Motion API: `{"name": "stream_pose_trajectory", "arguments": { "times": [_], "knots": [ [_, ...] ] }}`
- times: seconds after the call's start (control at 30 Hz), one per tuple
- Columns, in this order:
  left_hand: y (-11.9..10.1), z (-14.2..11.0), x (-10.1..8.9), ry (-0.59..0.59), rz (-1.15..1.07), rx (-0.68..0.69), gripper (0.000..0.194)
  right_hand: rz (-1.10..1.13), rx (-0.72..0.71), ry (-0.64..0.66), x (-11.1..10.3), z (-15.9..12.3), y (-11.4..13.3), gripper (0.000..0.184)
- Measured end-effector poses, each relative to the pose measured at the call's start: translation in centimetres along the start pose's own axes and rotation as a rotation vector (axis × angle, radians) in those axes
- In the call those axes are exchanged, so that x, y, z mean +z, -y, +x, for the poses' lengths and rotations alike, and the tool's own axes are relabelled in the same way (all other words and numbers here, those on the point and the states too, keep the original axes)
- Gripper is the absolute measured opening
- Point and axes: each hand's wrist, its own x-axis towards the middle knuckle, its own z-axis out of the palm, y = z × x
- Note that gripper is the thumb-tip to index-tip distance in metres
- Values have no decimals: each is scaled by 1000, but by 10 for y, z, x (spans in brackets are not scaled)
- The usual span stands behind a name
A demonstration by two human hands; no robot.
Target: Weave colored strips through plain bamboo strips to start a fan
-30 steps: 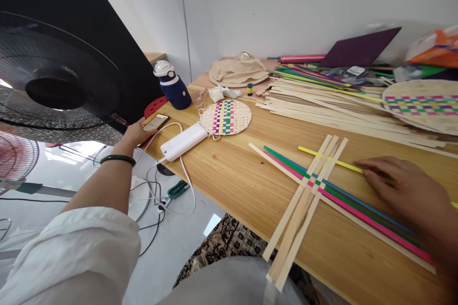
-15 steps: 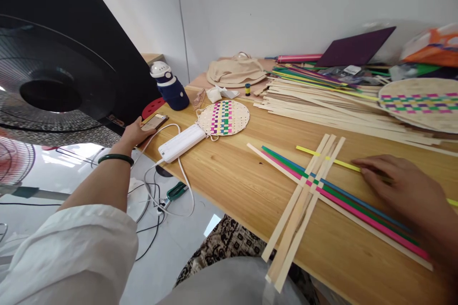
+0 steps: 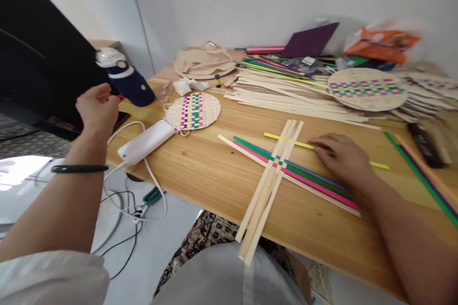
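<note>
My right hand [image 3: 339,155] holds a yellow strip [image 3: 379,166] near its middle, finger and thumb together. The strip's far part [image 3: 272,136] is woven through three pale upright strips [image 3: 255,214]. Below it, blue, green, pink [image 3: 322,192] and pale crosswise strips pass through the same uprights. My left hand [image 3: 98,109], with a dark bangle on its wrist, is raised at the table's left end. Its fingers are loosely curled and apart, with nothing visible in them. Behind it, a dark flat phone [image 3: 121,118] is mostly hidden. A blue bottle [image 3: 134,88] stands just beyond.
A white power strip [image 3: 146,142] with cables lies at the left edge. A round woven piece [image 3: 195,110] is beside it, another [image 3: 367,89] at right. Bundled pale strips [image 3: 286,95] lie at the back. A black fan [image 3: 32,62] stands left. Loose coloured strips [image 3: 422,176] lie right.
My left hand has let go of the phone and risen up and away from it. My right hand stays on the yellow strip. The view has swung to the right.
</note>
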Motion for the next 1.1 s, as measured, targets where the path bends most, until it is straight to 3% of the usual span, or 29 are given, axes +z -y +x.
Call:
{"name": "stream_pose_trajectory", "arguments": {
  "times": [0.03,0.1,0.23,0.33,0.4,0.53,0.63,0.73,0.83,1.1],
  "knots": [
    [-27,-9,2,24,-127,-25,44,2,-1,-13,-1,0,2,33],
    [-84,-36,1,154,-342,120,38,-6,-2,-22,-2,0,3,32],
    [-182,-105,3,455,-542,679,30,12,-16,-7,-7,-2,11,28],
    [-227,-144,17,705,-538,863,29,55,-59,24,-12,-4,23,23],
    [-244,-160,30,778,-499,905,28,53,-85,29,-14,-5,31,21],
    [-256,-179,49,804,-501,892,26,-44,-57,-15,-17,-7,33,19],
    [-250,-190,59,743,-517,843,33,-142,-2,10,-19,-9,26,15],
    [-244,-205,66,680,-442,883,63,-124,14,64,-18,-10,19,8],
    [-242,-219,70,705,-336,936,84,-51,9,66,-14,-9,21,6],
    [-250,-231,66,757,-300,895,80,44,57,44,-4,-6,40,6]
  ]
}}
